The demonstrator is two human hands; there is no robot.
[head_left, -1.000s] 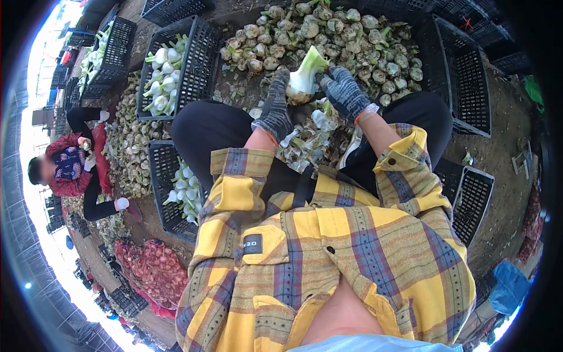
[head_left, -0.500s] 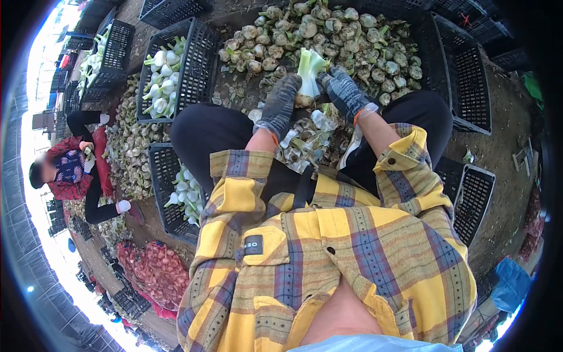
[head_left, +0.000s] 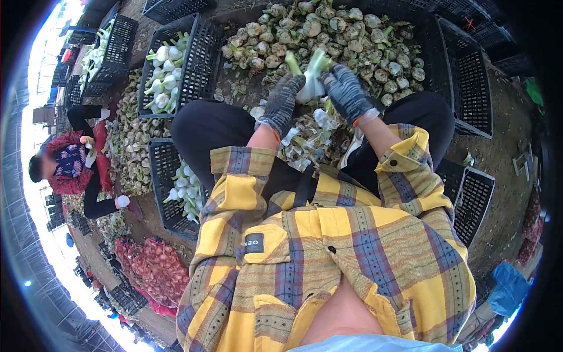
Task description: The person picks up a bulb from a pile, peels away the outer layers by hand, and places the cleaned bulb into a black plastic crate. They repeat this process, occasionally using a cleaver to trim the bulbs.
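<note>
The left hand [head_left: 281,102] and right hand [head_left: 349,95], both gloved, are close together between the parted knees [head_left: 202,126], fingers curled inward. The forearms [head_left: 379,135] reach forward and converge, sleeves [head_left: 241,170] turned back.

White glare burns out the left edge. Fisheye distortion bends the frame's borders. Blur smears the upper-centre bulb [head_left: 311,88].

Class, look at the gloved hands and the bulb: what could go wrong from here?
The pale bulb between the left hand and right hand might slip and fall onto the peelings between the legs. Its clean surface could also get dirty if it touched the soiled bulbs heaped ahead.
</note>
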